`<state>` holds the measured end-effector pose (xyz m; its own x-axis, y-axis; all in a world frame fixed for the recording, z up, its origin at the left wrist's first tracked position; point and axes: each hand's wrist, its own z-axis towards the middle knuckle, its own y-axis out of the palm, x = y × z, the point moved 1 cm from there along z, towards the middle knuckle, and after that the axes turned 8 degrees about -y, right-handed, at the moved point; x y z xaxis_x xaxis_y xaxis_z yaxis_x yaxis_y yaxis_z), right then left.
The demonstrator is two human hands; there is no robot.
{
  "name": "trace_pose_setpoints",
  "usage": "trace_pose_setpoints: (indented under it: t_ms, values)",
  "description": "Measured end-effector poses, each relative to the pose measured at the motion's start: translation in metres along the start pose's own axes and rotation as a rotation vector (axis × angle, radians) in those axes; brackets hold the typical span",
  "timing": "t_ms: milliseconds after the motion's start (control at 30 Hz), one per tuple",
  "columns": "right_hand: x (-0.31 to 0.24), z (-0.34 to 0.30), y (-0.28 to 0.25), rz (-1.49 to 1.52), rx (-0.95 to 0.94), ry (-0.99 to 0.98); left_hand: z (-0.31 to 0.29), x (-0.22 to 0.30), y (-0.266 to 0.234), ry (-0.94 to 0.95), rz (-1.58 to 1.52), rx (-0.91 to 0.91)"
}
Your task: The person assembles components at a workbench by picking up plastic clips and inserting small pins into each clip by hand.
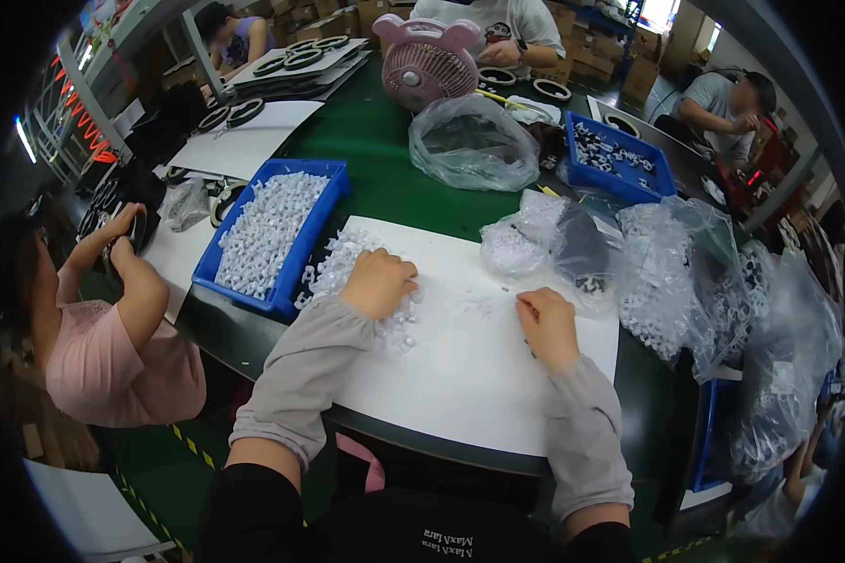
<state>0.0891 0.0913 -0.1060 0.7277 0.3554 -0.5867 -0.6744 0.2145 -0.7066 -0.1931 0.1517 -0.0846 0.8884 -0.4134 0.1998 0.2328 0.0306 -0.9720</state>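
My left hand (376, 283) is at the right side of a loose heap of small white plastic parts (345, 248). Its fingers are curled together, and what they hold, if anything, is hidden. To the right, my right hand (547, 326) rests over the white board (441, 385) with thumb and fingers pressed together; anything between them is too small to make out. Between the hands lies a small scatter of clear-white pieces (480, 304). More white parts (399, 330) spread below my left hand.
A blue bin (336, 184) full of white parts stands left of the board. Clear bags of parts (652, 281) crowd the right. Farther back are an open plastic bag (474, 141), a pink fan (429, 70) and another blue bin (662, 183). A co-worker (113, 347) sits close at left.
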Motion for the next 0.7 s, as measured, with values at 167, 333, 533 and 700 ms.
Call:
trace_pose_setpoints:
  t_ms: [167,333,533,700]
  values:
    - [0.006,0.021,0.025,-0.18,0.013,-0.153,0.005,0.007,-0.008,-0.057,-0.325,0.125]
    - [0.007,0.029,0.029,-0.37,-0.111,-0.144,0.012,0.066,-0.002,-0.263,-1.438,-0.116]
    - [-0.024,0.009,-0.006,0.288,0.03,0.074,0.004,0.096,0.038,-0.345,-2.062,-0.385]
    - [-0.036,-0.013,-0.002,0.572,0.384,-0.069,-0.002,0.11,0.045,-0.346,-2.118,-0.565]
